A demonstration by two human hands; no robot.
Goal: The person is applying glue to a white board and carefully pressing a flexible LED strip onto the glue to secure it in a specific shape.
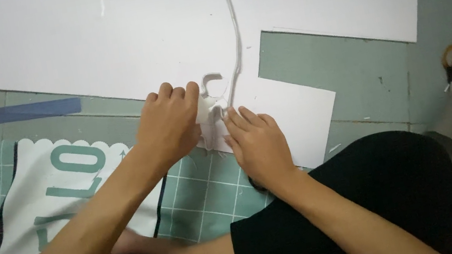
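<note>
the left hand [170, 121] is curled, knuckles up, fingers pinched onto a small white cut paper piece [214, 124]. the right hand [257, 143] lies flatter just beside it, fingertips pressing the same piece from the other side. the piece sits between both hands, on the edge of a large white sheet of board [99, 38] stretching away beyond them. a thin white paper strip [233, 26] runs up from the fingers. under the wrists lies a green gridded cutting mat [206, 192]; well left of the left hand, a blue translucent ruler [7, 114].
</note>
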